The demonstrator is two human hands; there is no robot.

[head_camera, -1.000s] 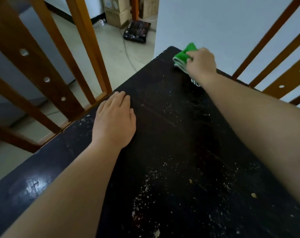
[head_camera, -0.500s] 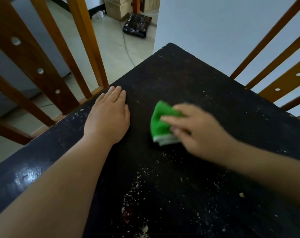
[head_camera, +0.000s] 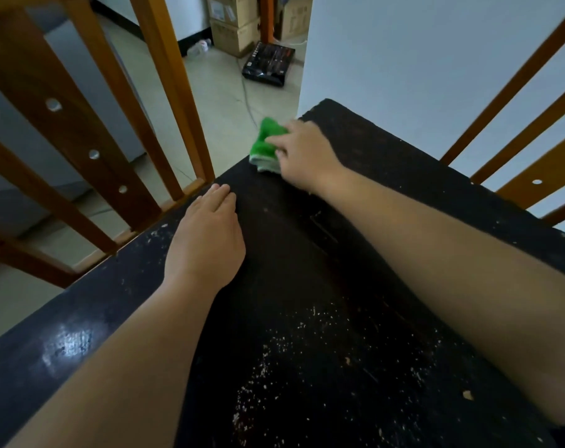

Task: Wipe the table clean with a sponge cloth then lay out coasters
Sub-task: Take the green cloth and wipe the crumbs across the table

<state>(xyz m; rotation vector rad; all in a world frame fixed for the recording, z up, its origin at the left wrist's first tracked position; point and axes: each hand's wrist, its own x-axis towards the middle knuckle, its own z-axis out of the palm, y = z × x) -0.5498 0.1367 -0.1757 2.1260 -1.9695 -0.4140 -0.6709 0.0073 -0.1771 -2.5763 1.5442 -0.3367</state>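
A black table runs away from me, dusted with pale crumbs near its front. At its far left edge my right hand grips a green sponge cloth with a pale underside; part of the cloth hangs past the edge. My left hand lies flat on the tabletop near the left edge, fingers straight and together. No coasters are in view.
Orange wooden chair backs stand against the table's left side, and another chair back stands at the right. Beyond, on the tiled floor, lie a black box, cardboard boxes and a cable. A white wall stands at the far right.
My right hand swept the green cloth from the far corner back to the table's middle, then out to the far left edge. The left hand stayed flat in place.
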